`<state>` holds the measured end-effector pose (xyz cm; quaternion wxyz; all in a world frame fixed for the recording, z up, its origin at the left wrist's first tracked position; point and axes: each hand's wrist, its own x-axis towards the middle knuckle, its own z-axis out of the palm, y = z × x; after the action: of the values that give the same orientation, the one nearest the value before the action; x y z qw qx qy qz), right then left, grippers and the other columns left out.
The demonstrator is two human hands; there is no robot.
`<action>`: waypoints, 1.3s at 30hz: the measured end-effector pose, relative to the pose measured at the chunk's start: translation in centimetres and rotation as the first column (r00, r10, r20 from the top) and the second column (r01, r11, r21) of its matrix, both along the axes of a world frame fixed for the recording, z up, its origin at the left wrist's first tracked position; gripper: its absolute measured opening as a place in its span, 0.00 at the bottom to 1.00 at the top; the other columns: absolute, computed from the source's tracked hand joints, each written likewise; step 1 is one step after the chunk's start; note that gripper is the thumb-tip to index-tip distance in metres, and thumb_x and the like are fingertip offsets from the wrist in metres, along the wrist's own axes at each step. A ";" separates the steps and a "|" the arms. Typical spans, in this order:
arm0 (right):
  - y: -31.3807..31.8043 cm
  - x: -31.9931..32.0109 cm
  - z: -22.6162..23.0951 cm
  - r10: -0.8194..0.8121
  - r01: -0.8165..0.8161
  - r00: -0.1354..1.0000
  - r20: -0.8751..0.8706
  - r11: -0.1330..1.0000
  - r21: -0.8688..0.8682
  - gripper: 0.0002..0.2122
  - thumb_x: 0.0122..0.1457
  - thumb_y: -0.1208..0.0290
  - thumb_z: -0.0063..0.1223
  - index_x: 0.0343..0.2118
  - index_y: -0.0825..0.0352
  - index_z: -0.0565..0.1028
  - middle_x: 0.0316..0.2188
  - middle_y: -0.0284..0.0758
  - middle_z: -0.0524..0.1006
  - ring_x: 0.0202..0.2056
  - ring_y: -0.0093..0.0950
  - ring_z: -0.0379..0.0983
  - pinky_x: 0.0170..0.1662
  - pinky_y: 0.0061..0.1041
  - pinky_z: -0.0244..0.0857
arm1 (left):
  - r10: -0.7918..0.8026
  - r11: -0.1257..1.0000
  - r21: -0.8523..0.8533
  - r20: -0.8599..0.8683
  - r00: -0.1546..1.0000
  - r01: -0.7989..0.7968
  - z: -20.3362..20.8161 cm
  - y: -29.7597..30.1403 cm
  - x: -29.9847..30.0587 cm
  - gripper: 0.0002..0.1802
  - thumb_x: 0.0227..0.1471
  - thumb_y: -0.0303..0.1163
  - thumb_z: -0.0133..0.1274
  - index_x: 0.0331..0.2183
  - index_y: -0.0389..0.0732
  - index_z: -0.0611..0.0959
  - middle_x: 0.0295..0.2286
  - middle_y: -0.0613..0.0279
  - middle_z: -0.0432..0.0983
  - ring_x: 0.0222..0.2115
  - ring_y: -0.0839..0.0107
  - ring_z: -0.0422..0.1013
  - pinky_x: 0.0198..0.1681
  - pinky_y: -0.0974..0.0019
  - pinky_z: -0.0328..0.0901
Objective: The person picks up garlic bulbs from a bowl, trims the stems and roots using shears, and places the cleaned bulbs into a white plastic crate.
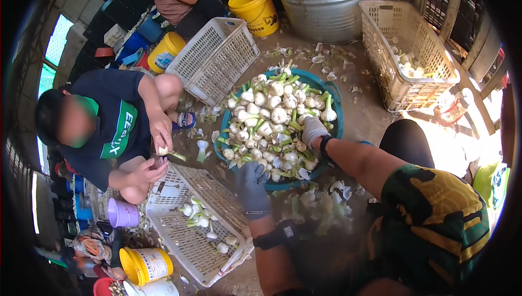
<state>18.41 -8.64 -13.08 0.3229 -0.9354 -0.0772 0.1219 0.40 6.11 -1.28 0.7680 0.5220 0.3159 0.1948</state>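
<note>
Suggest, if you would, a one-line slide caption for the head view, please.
A gray-gloved left hand and a white-gloved right hand at a blue-green basin heaped with garlic bulbs.

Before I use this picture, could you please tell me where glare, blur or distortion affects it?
In the head view, sunlight washes out the ground near the right-hand crate; in the same view, the peelings below the basin look hazy, structures bend toward the black rim, and the garlic bulbs are readable in softer light.
</note>
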 end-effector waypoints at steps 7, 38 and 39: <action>1.0 0.6 -1.2 0.033 -0.035 0.999 0.037 0.997 0.073 0.15 0.44 0.73 0.55 0.36 0.70 0.71 0.34 0.50 0.73 0.40 0.45 0.70 0.41 0.35 0.65 | -0.161 0.984 0.064 -0.085 0.983 0.167 -0.2 -1.9 1.2 0.18 0.50 0.37 0.52 0.40 0.37 0.72 0.36 0.56 0.72 0.37 0.66 0.71 0.36 0.68 0.66; -1.6 -7.0 8.5 0.651 -0.780 0.447 0.614 0.620 -0.089 0.11 0.39 0.62 0.59 0.20 0.63 0.74 0.17 0.41 0.72 0.23 0.41 0.69 0.26 0.34 0.62 | -0.253 0.513 0.830 -0.095 0.963 0.217 -2.1 -3.3 -1.2 0.35 0.34 0.35 0.64 0.44 0.35 0.68 0.39 0.48 0.65 0.40 0.56 0.64 0.46 0.60 0.59; -2.1 -6.8 8.7 0.677 -0.791 0.402 0.617 0.595 -0.138 0.10 0.39 0.64 0.59 0.19 0.64 0.72 0.17 0.42 0.71 0.23 0.43 0.69 0.26 0.35 0.62 | -0.249 0.466 0.857 -0.114 0.962 0.222 -2.1 -3.1 -1.3 0.34 0.34 0.35 0.64 0.44 0.35 0.68 0.39 0.48 0.65 0.40 0.56 0.63 0.46 0.60 0.59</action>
<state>11.56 -10.69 -4.41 0.2730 -0.7555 -0.5920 -0.0658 -0.87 3.02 -3.34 0.4285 0.8702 0.0910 0.2255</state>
